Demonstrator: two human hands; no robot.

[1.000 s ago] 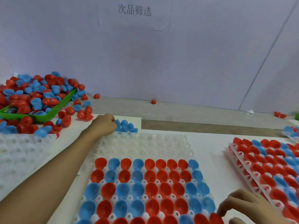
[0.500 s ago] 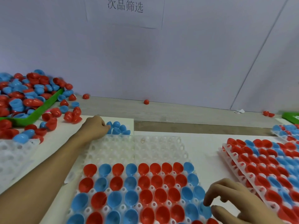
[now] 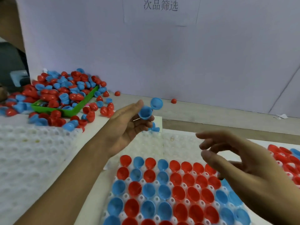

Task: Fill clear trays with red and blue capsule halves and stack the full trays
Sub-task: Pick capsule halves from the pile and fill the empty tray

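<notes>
Blue capsule halves (image 3: 145, 112), pinched in left hand (image 3: 128, 125) grip, raised above the clear tray (image 3: 164, 189), likely ready for its bare far rows. Right hand (image 3: 243, 161) hovers loose-fingered, holding nothing. Supply heap (image 3: 53, 93) left on counter (image 3: 211, 116).

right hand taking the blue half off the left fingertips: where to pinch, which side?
Likely the rim of the blue capsule half. It sits on the left hand fingertips, open mouth facing up toward the camera, dome cradled below. Bring the right hand in from the right and slightly above, thumb inside the cup, finger outside. A second blue half sits just behind; avoid knocking it.
</notes>
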